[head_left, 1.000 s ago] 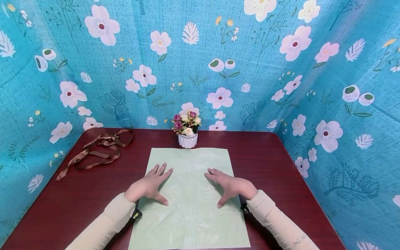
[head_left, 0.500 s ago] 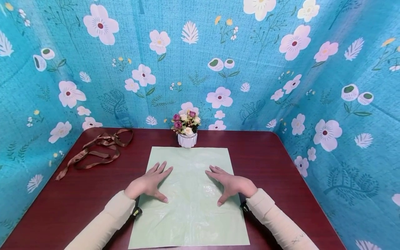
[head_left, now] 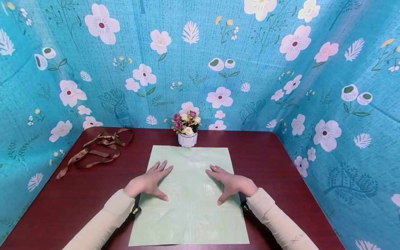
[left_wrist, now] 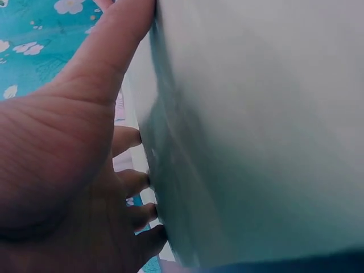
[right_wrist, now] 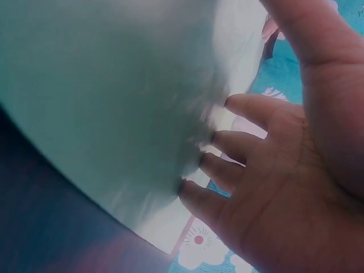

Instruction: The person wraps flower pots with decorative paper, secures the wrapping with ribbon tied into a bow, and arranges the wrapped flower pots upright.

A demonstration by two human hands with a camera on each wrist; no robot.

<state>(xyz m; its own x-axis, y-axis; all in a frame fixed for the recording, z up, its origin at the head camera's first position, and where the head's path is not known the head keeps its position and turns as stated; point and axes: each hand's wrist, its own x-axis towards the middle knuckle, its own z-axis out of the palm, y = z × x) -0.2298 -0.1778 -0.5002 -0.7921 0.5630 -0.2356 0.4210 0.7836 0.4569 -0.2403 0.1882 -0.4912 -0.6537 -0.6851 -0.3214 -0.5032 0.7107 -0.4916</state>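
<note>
A pale green sheet, thin and glossy with faint creases, lies flat on the dark red table. On its left side rests my left hand, fingers spread and thumb pointing inward. My right hand mirrors it on the right side, also with spread fingers. In the left wrist view, the fingertips meet the sheet's surface. The right wrist view likewise has the fingertips touching the sheet, palm raised above it. Neither hand grips anything.
A white pot of artificial flowers stands just beyond the sheet's far edge. Toward the back left lies a loosely tangled brown ribbon. Blue floral curtains enclose the table at the back and both sides.
The sheet has slid slightly away from me, its near edge now higher in the head view. Both hands stay spread on it, shifted forward only a little.
</note>
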